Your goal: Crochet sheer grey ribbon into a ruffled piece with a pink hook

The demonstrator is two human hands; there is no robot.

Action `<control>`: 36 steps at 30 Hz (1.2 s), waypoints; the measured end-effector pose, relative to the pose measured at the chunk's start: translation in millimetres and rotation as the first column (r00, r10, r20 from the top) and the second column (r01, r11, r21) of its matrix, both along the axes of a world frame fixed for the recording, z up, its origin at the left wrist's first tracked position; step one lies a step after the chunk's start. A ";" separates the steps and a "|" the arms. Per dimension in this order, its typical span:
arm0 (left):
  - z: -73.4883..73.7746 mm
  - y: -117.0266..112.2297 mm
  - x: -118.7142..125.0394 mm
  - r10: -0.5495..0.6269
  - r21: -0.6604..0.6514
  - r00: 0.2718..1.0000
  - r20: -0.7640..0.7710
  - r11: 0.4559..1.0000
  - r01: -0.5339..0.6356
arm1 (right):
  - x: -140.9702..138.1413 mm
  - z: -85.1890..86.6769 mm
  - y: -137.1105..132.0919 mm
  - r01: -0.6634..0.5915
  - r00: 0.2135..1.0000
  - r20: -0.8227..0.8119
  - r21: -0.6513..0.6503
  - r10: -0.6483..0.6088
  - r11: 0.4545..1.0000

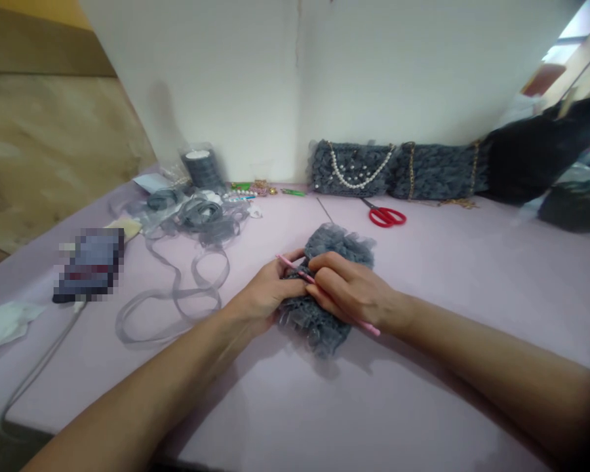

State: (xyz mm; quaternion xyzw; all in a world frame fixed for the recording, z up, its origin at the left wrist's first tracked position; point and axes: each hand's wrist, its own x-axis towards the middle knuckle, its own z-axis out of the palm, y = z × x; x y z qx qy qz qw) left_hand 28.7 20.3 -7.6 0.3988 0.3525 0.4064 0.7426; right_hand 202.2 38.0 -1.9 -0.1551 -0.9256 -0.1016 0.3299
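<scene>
A grey ruffled ribbon piece (319,328), apparently crocheted, is between my hands above the middle of the table. My left hand (268,288) grips its left side, the thumb pressed on top. In my right hand (351,285) is a pink crochet hook (368,327), its handle end showing below the palm. The hook's other end points up and left across the piece, over my left fingers. Where hook and ribbon meet is partly hidden by my right fingers. Loose grey ribbon (174,295) lies in loops left of my hands.
Red-handled scissors (387,216) lie behind my hands. Two grey ruffled bags, one with a pearl strap (356,183) and one with a chain (412,170), stand against the wall. At back left are a ribbon spool (204,170) and ribbon coils (201,213). A pixelated device (91,265) with a cable lies left.
</scene>
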 end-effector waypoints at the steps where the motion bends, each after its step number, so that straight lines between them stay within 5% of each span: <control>1: 1.2 0.7 -2.9 -0.061 -0.001 0.998 0.007 0.998 0.061 | 3.0 1.9 1.1 -0.037 0.999 0.006 -0.028 0.037 0.999; 8: 13.7 5.1 -18.7 -0.134 -0.026 0.985 -0.107 0.991 0.132 | 19.5 36.9 -4.0 -0.009 0.984 0.152 -0.478 0.092 0.878; 16: 13.4 11.1 -27.6 -0.200 -0.007 0.969 -0.147 0.980 0.201 | 29.9 53.4 -4.5 -0.004 0.980 0.155 -0.612 0.125 0.791; 24: 15.5 9.5 -32.2 -0.281 0.017 0.945 -0.170 0.958 0.288 | 36.8 56.8 0.6 -0.057 0.995 -0.005 -0.850 0.100 0.524; 27: 13.2 8.7 -30.5 -0.288 0.027 0.949 -0.124 0.956 0.294 | 27.4 47.0 -2.8 -0.081 0.997 -0.062 -0.826 0.053 0.558; 32: 9.6 4.6 -20.2 -0.265 0.046 0.964 -0.017 0.963 0.266 | 5.5 19.2 -11.3 -0.030 0.985 -0.147 -0.659 -0.089 0.752; 36: 7.3 1.1 -13.1 -0.246 0.022 0.969 0.000 0.969 0.246 | 3.4 11.5 -9.2 0.054 0.969 -0.128 -0.723 -0.211 0.689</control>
